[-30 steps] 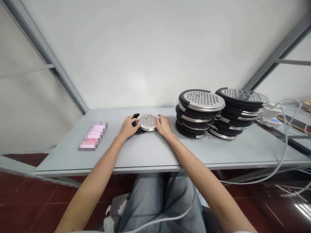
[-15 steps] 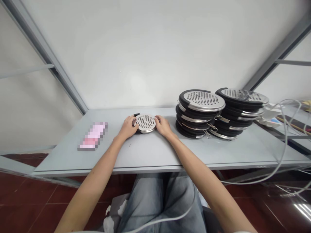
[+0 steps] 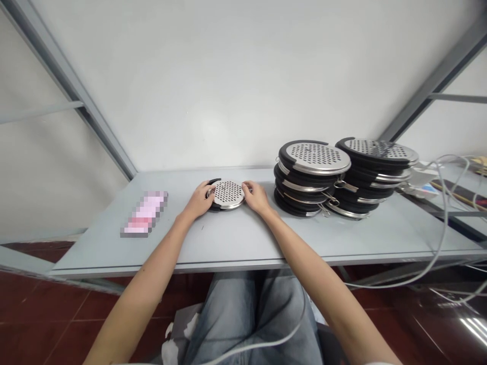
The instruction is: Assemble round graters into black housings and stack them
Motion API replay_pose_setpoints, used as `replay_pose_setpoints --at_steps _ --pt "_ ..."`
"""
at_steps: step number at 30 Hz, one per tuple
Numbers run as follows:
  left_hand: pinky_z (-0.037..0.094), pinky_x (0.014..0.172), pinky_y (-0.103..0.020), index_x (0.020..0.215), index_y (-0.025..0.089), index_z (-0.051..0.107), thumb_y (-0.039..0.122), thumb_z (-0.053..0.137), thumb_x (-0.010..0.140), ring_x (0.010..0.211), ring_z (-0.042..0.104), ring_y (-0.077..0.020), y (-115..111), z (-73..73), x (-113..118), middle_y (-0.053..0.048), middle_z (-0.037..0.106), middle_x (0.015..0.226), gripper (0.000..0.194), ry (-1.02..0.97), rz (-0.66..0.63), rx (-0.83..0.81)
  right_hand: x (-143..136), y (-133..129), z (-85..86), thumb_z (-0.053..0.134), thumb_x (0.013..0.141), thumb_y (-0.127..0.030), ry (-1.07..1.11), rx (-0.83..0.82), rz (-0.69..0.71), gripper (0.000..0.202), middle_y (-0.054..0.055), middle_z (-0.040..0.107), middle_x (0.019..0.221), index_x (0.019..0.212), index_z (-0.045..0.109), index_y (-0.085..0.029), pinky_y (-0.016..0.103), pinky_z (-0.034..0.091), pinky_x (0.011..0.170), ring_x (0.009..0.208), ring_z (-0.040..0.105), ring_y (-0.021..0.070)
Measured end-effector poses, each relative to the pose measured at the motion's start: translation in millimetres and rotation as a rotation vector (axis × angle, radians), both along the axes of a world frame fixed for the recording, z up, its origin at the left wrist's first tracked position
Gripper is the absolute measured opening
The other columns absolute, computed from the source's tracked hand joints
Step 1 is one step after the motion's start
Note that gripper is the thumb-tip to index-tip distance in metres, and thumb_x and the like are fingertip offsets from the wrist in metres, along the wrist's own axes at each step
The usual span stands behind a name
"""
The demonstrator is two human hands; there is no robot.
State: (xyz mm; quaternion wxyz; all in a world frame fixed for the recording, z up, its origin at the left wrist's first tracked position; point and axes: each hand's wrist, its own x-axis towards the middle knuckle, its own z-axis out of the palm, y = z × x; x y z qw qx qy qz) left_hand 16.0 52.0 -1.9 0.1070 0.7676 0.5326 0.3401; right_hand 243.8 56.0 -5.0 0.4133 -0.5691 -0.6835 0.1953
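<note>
A round metal disc with rows of holes [image 3: 229,192] lies flat on the grey table, a black band round part of its edge. My left hand [image 3: 200,198] grips the black-banded left side, with the thumb at the near edge and the fingers round the far side. On the opposite edge, my right hand [image 3: 256,195] holds the bare metal rim, fingers curled. Some fingertips of both hands are hidden. To the right stands a stack of similar black-banded discs [image 3: 317,157], with wire loops sticking out of its side.
A second stack of discs [image 3: 380,148] stands behind the first, farther right. A blurred pink phone-like object [image 3: 145,213] lies on the left of the table [image 3: 236,243]. White cables [image 3: 443,238] hang over the right edge. A wall rises behind.
My left thumb has drawn back a little from the disc's top toward its left edge. The right hand and the disc stay almost where they were.
</note>
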Motion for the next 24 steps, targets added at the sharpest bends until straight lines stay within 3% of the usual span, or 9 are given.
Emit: replay_pose_setpoints --at_steps 11,19,24 --pt "0.033 0.115 -0.046 0.113 0.019 0.066 0.023 0.047 0.086 0.131 0.047 -0.0255 -1.5 4.4 -5.8 -0.008 0.052 0.139 0.033 -0.029 -0.02 -0.053 -0.1 -4.5 4.4 0.049 0.093 -0.038 -0.049 -0.01 0.035 0.031 0.008 0.073 0.104 0.111 0.067 -0.021 0.032 0.051 0.085 0.096 0.068 0.0221" --pt "0.032 0.115 -0.042 0.117 0.017 0.063 0.014 0.038 0.086 0.132 0.046 -0.022 -1.1 4.4 -5.3 -0.008 0.054 0.138 0.04 0.002 -0.016 -0.051 0.6 -8.1 8.5 0.051 0.091 -0.038 -0.094 -0.041 0.041 0.036 0.007 0.074 0.103 0.121 0.061 -0.021 0.034 0.052 0.083 0.086 0.069 0.0217" --pt "0.038 0.111 -0.041 0.118 0.015 0.059 0.02 0.045 0.087 0.123 0.054 -0.0245 -0.1 4.4 -4.2 -0.011 0.06 0.129 0.035 -0.009 0.125 0.008 2.0 -4.4 4.8 0.049 0.092 -0.035 -0.096 -0.051 0.054 0.036 0.007 0.074 0.102 0.122 0.06 -0.019 0.036 0.051 0.086 0.093 0.069 0.0228"
